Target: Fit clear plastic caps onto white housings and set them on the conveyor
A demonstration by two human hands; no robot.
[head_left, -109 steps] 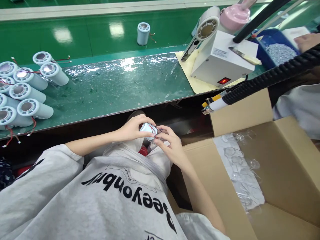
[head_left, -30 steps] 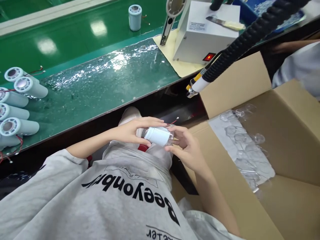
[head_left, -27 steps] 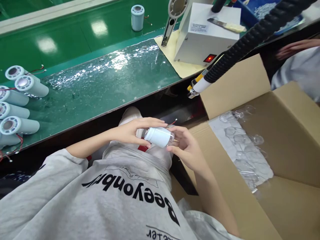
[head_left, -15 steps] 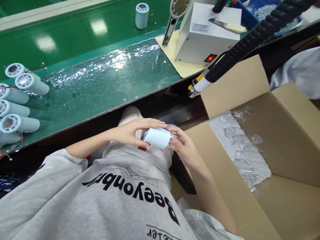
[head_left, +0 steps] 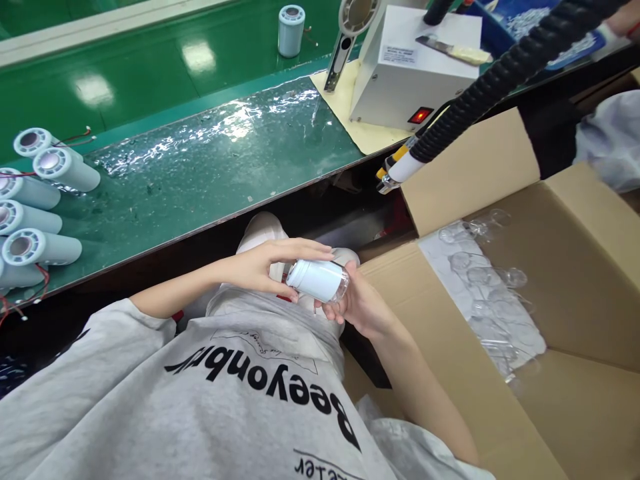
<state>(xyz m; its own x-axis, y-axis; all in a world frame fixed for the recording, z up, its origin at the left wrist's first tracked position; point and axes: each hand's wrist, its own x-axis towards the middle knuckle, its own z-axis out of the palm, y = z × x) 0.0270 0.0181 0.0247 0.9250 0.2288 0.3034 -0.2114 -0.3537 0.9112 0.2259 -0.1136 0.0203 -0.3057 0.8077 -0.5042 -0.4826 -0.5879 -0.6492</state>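
Over my lap is a pale-blue cylinder (head_left: 316,278), lying nearly level with a clear plastic cap (head_left: 343,285) on its right end. My left hand (head_left: 267,265) grips its left end, thumb below and fingers along the top. At the capped end, my right hand (head_left: 363,303) is curled, its fingers underneath and touching the clear cap. Part of the cylinder's left end is hidden by the left hand. Similar pale-blue cylinders (head_left: 45,247) with thin red wires lie in a group at the bench's left end.
One cylinder (head_left: 291,32) stands on the green belt (head_left: 150,60). A white machine (head_left: 415,73) with a lit red switch sits on the bench, a black corrugated hose (head_left: 490,83) before it. An open carton (head_left: 590,267) at right holds clear plastic pieces (head_left: 467,261). Beyond is a co-worker's sleeve (head_left: 610,137).
My right hand's fingers have shifted from around the cap to beneath it, showing more of the clear end. The standing cylinder has moved slightly right; the co-worker's sleeve has shifted right.
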